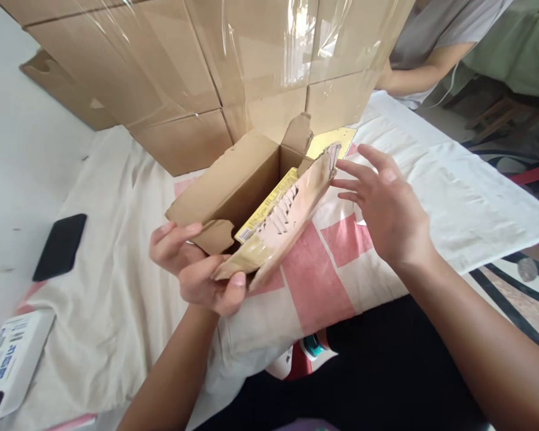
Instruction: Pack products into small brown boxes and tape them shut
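Note:
In front of me an opened cardboard box (229, 173) sits tilted on the cloth, its flaps standing up. The near flap (296, 221) has a torn, ragged top surface. My left hand (200, 269) grips the box's near left corner, thumb on the outside of the flap. Inside lies a yellow printed box (269, 203), partly hidden by the near flap. My right hand (381, 197) is at the flap's right end, fingers spread and apart; whether the fingertips touch the cardboard I cannot tell. Behind the box rests a yellow sheet-like piece (332, 142).
Stacked cartons under clear plastic (251, 66) rise at the back. A black phone (60, 246) and a white printed box (15, 359) lie on the left of the cloth (117, 269). Another person's arm (426, 70) shows at the upper right.

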Demonstrator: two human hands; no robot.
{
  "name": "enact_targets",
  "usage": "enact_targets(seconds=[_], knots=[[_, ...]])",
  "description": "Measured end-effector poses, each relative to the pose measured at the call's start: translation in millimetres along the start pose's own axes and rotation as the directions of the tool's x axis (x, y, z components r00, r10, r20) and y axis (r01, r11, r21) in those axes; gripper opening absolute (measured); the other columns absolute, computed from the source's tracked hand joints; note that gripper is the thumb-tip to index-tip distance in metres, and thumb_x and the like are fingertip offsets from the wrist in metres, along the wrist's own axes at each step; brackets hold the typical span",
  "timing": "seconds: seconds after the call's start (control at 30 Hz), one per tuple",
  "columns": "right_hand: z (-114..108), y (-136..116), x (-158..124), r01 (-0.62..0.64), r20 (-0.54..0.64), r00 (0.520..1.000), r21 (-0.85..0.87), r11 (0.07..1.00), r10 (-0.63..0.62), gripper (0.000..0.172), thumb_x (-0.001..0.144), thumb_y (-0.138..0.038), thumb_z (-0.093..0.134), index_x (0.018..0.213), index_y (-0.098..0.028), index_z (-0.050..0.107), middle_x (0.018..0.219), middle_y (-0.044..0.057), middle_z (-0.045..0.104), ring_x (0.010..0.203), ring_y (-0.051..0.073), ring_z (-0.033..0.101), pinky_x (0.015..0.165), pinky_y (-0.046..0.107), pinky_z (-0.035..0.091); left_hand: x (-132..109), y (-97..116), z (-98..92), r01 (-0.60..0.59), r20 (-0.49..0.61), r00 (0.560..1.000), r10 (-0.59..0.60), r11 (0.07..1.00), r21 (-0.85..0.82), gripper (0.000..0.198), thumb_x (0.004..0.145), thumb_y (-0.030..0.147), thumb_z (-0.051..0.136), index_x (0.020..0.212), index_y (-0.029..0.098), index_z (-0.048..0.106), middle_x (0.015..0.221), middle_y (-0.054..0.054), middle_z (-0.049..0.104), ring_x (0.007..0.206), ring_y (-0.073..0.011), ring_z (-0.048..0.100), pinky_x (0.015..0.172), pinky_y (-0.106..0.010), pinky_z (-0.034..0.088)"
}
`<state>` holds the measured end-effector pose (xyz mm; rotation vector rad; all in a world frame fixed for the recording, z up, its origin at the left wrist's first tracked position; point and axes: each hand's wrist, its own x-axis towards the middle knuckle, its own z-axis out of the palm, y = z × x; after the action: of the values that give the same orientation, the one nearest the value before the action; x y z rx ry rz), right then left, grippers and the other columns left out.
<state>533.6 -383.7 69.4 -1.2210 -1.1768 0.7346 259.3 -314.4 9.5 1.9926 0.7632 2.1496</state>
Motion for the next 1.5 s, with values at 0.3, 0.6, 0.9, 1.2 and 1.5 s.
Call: enact_targets(seconds=[0.3,0.6,0.9,1.2,1.5], knots=[[7,-5,9,-0.107,-0.103,0.987,0.149,0.983,0.123,0.039,0.091,-0.063,0.056,0.102,-0.027,0.065,0.113,0.009,0.070,0.108,0.031,0.069,0.058,0.037,0.056,24,8,0.4,-0.283,-0.194,0.940,0.282,0.959,0.020,0.042,0.089,0.056,0.041,0.062,0.026,0.048,0.090,-0.010,0.055,0.089,-0.0331,0.051,0.097,-0.066,0.032],[9,-11,-9,0.081,-0.048,0.995,-0.086,0.993,-0.085,0.047,0.101,-0.069,0.034,0.119,-0.034,0.060,0.130,0.005,0.068,0.112,0.029,0.070,0.092,0.054,0.057,0,-5,9.8,-0.426,-0.226,0.872,0.435,0.900,0.090,0.055,0.081,0.081,0.038,0.058,0.036,0.056,0.075,-0.009,0.049,0.090,-0.0344,0.048,0.096,-0.056,0.041],[19,-17,-15,0.097,0.098,0.992,-0.217,0.971,-0.077,0.053,0.096,-0.076,0.041,0.118,-0.033,0.065,0.113,0.006,0.072,0.114,0.032,0.066,0.095,0.055,0.055,-11,2,9.5,-0.224,-0.270,0.924,0.272,0.954,0.197,0.057,0.075,0.089,0.035,0.068,0.038,0.059,0.073,-0.008,0.046,0.084,-0.0342,0.046,0.089,-0.054,0.044],[7,-13,-23,0.141,0.043,0.990,-0.214,0.967,-0.135,0.043,0.098,-0.067,0.048,0.115,-0.032,0.067,0.105,0.006,0.074,0.108,0.032,0.068,0.096,0.053,0.052,1,9,2.4,-0.205,-0.026,0.979,0.204,0.979,-0.015,0.041,0.075,0.065,0.048,0.073,0.031,0.070,0.101,-0.010,0.060,0.092,-0.0324,0.050,0.089,-0.056,0.039],[5,-22,-24,0.194,-0.094,0.971,-0.236,0.952,-0.221,0.029,0.095,-0.051,0.061,0.117,-0.033,0.060,0.099,0.006,0.062,0.083,0.025,0.063,0.065,0.041,0.052,-2,9,1.1,0.445,0.129,0.895,-0.427,0.833,-0.328,0.063,0.061,0.049,0.066,0.121,0.034,0.071,0.146,-0.003,0.054,0.149,-0.0389,0.031,0.124,-0.055,0.027]])
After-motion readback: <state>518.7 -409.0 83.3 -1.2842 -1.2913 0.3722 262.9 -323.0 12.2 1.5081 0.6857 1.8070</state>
